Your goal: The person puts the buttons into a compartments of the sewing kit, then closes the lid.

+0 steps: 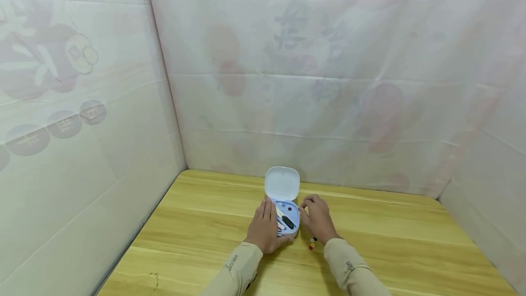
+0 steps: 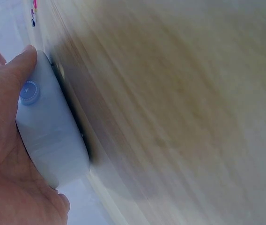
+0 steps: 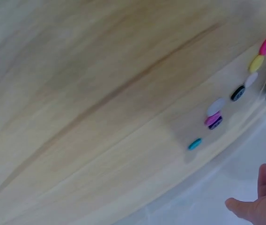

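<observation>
Reaching forward with both arms in beige sleeves (image 1: 238, 268). Bracing, with the left hand (image 1: 264, 229), the left side of a white, rounded-square plastic case (image 2: 53, 136), with fingers straight and thumb stretched along the front beside a round pale-blue knob (image 2: 29, 93) (laid against it, not clenched). Bending the right hand (image 1: 318, 217) in from the opposite side, with thumb and forefinger drawn close at the right rim; impossible to tell whether pinching anything, with only a few fingertips caught at the right wrist view's edge.

Set on the yellow wood-grain surface (image 1: 197, 241) between both hands, with the white lid (image 1: 282, 183) tipped back. Partly covered by the left fingers inside: a pale-blue tray (image 1: 295, 212) with a black-handled tool (image 1: 287, 222), among contents too small to make out. Near the right wrist, a loose row of small, round, multicoloured buttons (image 3: 238, 93), partly overlapping.
</observation>
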`<state>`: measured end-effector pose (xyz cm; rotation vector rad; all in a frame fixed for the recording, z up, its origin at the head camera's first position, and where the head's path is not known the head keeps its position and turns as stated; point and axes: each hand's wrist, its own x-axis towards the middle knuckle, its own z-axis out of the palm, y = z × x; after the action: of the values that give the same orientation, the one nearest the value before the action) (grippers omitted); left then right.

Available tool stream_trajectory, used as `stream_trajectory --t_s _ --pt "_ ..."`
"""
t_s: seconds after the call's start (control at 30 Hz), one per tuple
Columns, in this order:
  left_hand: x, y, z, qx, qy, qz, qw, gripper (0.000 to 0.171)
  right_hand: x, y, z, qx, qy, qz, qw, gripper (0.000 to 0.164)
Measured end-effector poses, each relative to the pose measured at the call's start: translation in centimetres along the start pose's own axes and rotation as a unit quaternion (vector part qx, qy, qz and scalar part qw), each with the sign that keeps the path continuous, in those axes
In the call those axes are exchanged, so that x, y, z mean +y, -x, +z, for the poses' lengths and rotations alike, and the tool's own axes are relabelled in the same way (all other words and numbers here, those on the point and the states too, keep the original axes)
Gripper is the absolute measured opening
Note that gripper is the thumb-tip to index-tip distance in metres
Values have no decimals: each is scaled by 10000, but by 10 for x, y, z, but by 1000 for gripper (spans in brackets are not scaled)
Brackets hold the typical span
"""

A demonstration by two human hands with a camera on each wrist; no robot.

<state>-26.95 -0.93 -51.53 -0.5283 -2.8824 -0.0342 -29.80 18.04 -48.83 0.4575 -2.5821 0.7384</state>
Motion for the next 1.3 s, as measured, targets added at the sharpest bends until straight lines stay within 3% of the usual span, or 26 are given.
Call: stream_trajectory --t_s 0.3,0.47,0.87,1.07,1.3 --pt "-1 -2 1 54 32 -3 10000 118 -1 -3 9 -315 552 -626 9960 8" --pt "-1 -2 1 116 12 21 9999 118 -6 -5 6 -241 868 -962 9913 9" --pt "1 3 -10 24 82 26 10000 113 -9 -7 9 -79 1365 -1159 9838 12" --pt "1 3 -10 -14 118 0 9999 113 -14 -10 9 -259 1794 -1205 9760 14" --pt "0 1 -2 22 60 17 10000 116 -15 -9 6 -274 1189 -1007 9874 6"
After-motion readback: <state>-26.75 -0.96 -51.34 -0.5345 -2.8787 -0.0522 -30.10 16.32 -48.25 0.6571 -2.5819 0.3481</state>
